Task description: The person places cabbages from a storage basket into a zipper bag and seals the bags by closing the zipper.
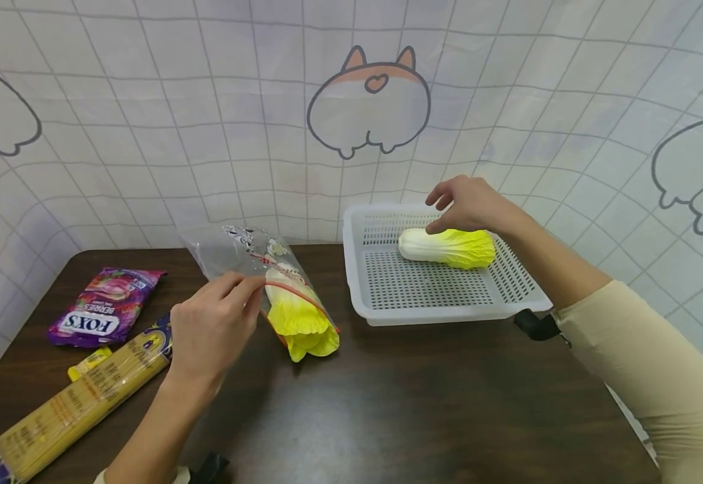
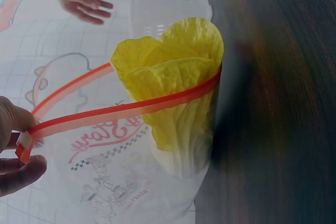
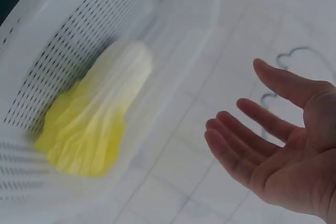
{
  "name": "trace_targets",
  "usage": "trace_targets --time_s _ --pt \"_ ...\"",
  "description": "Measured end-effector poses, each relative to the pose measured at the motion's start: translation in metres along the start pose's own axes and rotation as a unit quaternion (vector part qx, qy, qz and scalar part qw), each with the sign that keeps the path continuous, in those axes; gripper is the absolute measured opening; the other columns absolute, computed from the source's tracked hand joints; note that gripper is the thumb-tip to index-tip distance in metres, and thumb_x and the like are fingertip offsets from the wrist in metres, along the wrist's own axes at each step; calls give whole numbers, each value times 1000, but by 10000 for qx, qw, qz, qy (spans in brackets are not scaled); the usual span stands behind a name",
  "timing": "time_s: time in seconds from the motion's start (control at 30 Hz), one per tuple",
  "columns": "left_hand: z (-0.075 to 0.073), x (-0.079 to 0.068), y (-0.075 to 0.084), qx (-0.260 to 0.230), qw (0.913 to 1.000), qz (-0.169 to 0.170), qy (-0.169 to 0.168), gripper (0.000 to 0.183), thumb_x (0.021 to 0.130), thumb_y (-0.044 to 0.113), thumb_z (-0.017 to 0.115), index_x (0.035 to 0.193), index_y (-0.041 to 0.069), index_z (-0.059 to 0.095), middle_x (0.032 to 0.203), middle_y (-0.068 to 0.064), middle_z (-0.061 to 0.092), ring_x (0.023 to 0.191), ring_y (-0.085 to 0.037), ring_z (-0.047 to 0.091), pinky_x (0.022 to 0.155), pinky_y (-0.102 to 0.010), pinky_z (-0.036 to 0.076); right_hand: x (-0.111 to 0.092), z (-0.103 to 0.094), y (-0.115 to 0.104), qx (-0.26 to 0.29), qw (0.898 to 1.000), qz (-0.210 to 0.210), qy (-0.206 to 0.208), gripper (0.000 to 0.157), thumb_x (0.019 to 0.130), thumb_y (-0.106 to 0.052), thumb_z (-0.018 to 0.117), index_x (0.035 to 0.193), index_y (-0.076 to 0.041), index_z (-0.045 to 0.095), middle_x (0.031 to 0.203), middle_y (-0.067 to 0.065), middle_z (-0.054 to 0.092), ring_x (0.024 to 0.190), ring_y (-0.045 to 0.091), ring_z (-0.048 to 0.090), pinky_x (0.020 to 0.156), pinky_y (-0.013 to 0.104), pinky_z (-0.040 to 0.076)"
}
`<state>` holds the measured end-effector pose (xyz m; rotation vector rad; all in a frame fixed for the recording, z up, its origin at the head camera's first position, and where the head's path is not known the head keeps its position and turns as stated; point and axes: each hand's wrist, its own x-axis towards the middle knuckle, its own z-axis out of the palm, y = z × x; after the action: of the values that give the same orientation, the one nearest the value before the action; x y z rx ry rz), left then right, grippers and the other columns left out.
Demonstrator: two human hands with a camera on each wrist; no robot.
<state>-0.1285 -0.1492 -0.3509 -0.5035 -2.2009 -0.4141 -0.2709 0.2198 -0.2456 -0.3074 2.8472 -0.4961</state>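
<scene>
My left hand [image 1: 215, 329] pinches the corner of a clear zip bag [image 2: 121, 109] by its red zip edge, and the mouth gapes open. Inside that bag lies a napa cabbage [image 1: 300, 319], its yellow leaf tips poking out of the mouth toward me. A second napa cabbage [image 1: 448, 247] rests in a white perforated basket [image 1: 357, 296], white stem to the left. Above it hovers my right hand [image 1: 472, 205], fingers loosely spread. The right wrist view shows this hand [image 3: 278, 145] with nothing in it, apart from the cabbage.
On the table's left lie a purple candy bag [image 1: 106, 306], a long pack of noodles [image 1: 79, 403] and a small yellow packet [image 1: 89, 363] partly under the noodles. A grid-patterned cloth [image 1: 255, 134] hangs behind the dark wooden table [image 1: 418, 403].
</scene>
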Motion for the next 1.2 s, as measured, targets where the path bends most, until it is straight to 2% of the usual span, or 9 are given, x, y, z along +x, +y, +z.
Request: trace_targets --time_s 0.3,0.57,0.7,0.97,1.2 --pt "1 -2 -3 29 9999 100 89 16 82 2 84 97 3 81 84 -10 75 69 -30 74 50 -42 58 32 2 28 -696 9957 -306 -524 61 90 -26 80 142 -1 58 142 29 59 131 48 55 106 61 48" --pt "1 -3 -5 6 9999 113 114 16 81 1 84 97 4 81 83 -10 75 67 -30 73 50 -41 57 54 15 44 -980 9913 -245 -844 60 89 -20 79 141 1 57 141 31 58 129 49 56 107 60 48" --pt "1 -2 -6 15 9999 116 72 17 81 2 85 97 3 81 84 -10 75 67 -30 73 52 -40 59 62 22 53 -1252 9865 -102 -1051 63 90 -21 79 144 2 55 144 31 56 131 48 54 109 61 47" --pt "2 0 -7 11 9999 128 42 15 82 3 85 97 4 81 85 -10 76 67 -30 74 52 -39 59 72 33 60 -1403 9801 369 -1354 72 89 -18 81 150 -1 48 154 29 46 140 48 45 113 65 42" --pt "0 -1 -7 -11 10000 71 -59 19 80 3 87 98 4 81 86 -10 77 68 -29 74 53 -38 59 83 45 68 -1650 9692 675 -1700 78 86 -16 83 152 1 44 158 28 42 143 48 42 113 64 42"
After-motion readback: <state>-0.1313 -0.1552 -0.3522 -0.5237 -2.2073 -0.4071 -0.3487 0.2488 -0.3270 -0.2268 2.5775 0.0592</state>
